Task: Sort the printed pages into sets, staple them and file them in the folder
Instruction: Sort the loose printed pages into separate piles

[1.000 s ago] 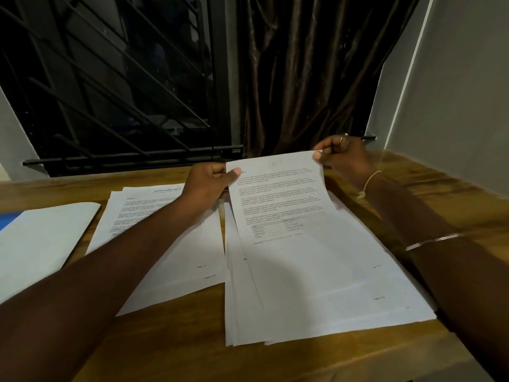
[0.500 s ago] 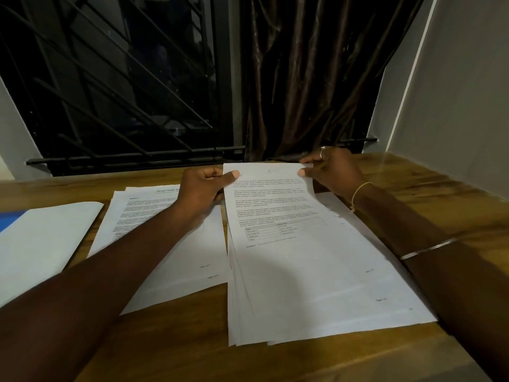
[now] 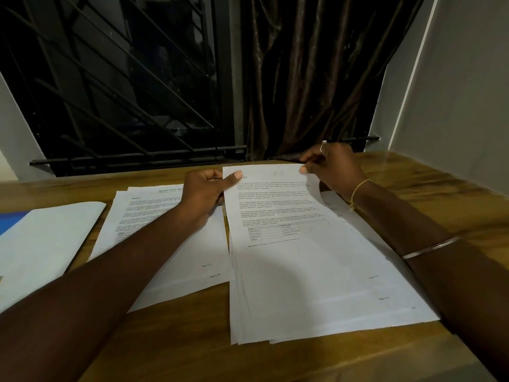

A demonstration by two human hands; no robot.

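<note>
Head: top page (image 3: 278,260) corners pinched between fingers (image 3: 235,176).

Your wooden table (image 3: 192,354) carries a white folder (image 3: 41,244) at your far left, with a blue edge (image 3: 11,221) showing beneath it. Just beside it lies a fanned pile of printed pages (image 3: 176,274). To the right is a thicker stack of printed pages (image 3: 316,299), and the two meet at their edges.

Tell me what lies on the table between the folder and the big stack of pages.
A smaller pile of printed pages lies there, the left arm crossing it, between folder and big stack; head view.
</note>
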